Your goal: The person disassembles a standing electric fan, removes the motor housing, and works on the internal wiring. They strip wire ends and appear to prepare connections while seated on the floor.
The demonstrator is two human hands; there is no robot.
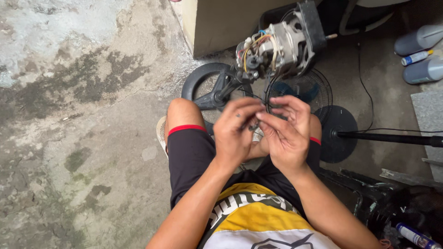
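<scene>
— What are the hands doing in the head view?

— The left hand (235,133) and right hand (285,131) are pinching one small dark part (253,124) together, fingers narrowed, above the knees, just below the exposed fan motor (277,48).

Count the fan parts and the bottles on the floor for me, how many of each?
Fan motor with its wires bared: 1
Wire fan guard: 1
Round black fan bases: 2, a ring-shaped one and a disc with a pole
Grey bottles: 2
Small white bottle with blue cap: 1
Total: 7
</scene>
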